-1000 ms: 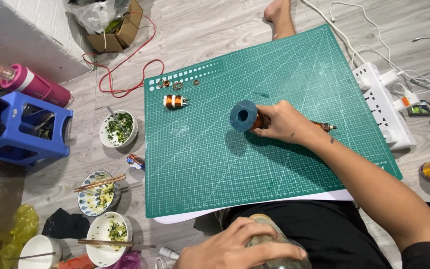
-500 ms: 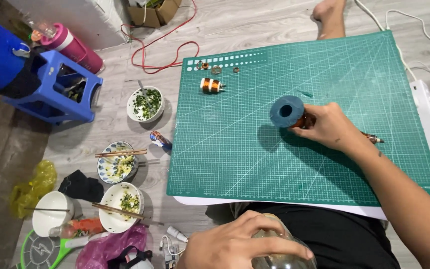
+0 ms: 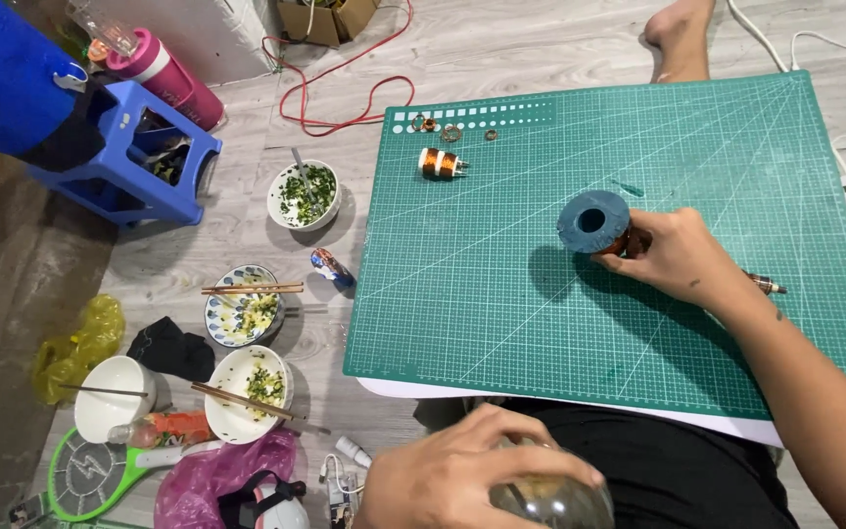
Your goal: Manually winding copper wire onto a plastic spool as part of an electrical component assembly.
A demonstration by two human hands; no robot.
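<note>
A person sits on a wooden floor at a green cutting mat [image 3: 540, 294], seen from above. The right hand [image 3: 678, 257] rests on the mat with its fingers curled around a spool of copper wire [image 3: 594, 223], whose blue round end with a dark centre hole faces up; the spool lies near the middle of the mat, touching it. The left hand [image 3: 462, 475] is at the lower edge of the view, near the person's lap, its fingers wrapped over the top of a rounded clear glass jar [image 3: 550, 500]. A smaller copper coil [image 3: 440, 163] lies well apart, near the mat's upper left corner, just below a few small metal rings [image 3: 452, 130]. A thin tool [image 3: 766, 285] shows from behind the right wrist. On the floor left of the mat stand bowls with chopsticks [image 3: 247, 304] and chopped greens, a blue plastic stool [image 3: 129, 162], a pink bottle [image 3: 164, 73], a red cable [image 3: 335, 88] and a green electric swatter [image 3: 100, 475]. A bare foot [image 3: 682, 34] rests at the mat's far edge.
</note>
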